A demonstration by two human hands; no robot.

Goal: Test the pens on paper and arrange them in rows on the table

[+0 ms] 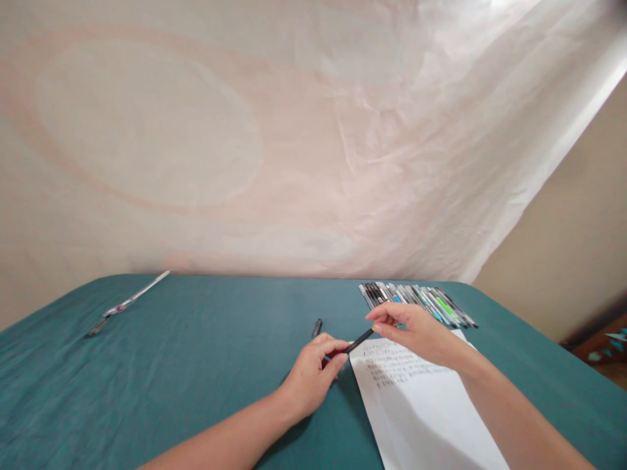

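Observation:
Between my two hands runs a slim black pen (360, 341), tilted up toward the right. My left hand (313, 371) pinches its lower left end between thumb and fingers. At the upper right end, the fingertips of my right hand (411, 329) close on it. Just beyond my left fingers, a dark pen or cap (317, 326) shows, its near part hidden by the hand. Below my right hand lies a white sheet of paper (431, 418) with rows of handwriting near its top, and at least one more sheet under it.
Several pens and markers (416, 300) lie side by side in a row at the back right, partly behind my right hand. A thin whitish strip with a dark end (130, 301) lies at the far left. The green-covered table (196, 365) meets a pale hanging sheet (294, 143) behind.

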